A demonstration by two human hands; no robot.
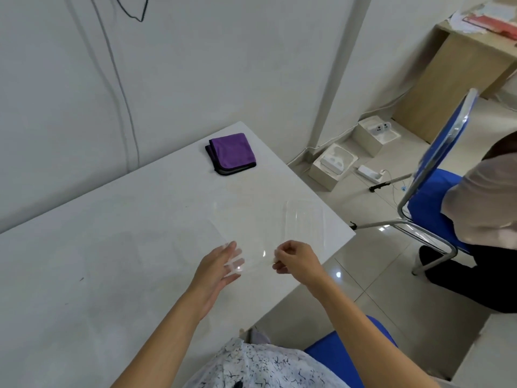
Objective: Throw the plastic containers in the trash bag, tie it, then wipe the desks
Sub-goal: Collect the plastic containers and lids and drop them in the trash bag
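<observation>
Both bare forearms reach forward from bottom of view, hands close together. Left hand (221, 271) turned palm inward, fingers straight and spread, tips under near edge of clear flat plastic container (251, 236). Right hand (296, 260) fingers curled, pinching same edge.

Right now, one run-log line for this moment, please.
clear container: held | left grip: straight fingers under it | right grip: pinches edge | second container: on desk | purple cloth: folded
</observation>
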